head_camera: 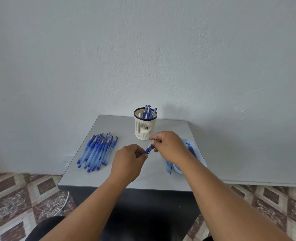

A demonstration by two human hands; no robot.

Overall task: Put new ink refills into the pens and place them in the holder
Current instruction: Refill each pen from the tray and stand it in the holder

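Note:
A blue pen (149, 149) is held above the middle of the grey table (143, 176). My left hand (129, 161) grips its lower end and my right hand (168, 146) pinches its upper end. A cream slotted holder (145, 126) with a black rim stands at the back centre, with three blue pens (149, 112) in it. A pile of several blue pens (98, 151) lies on the left of the table. A white tray (194, 153) with dark refills sits on the right, partly hidden by my right forearm.
A few pen parts (168, 166) lie on the table beside the tray's near end. The table stands against a pale wall. A white cable (63, 204) runs over the patterned tile floor at the left.

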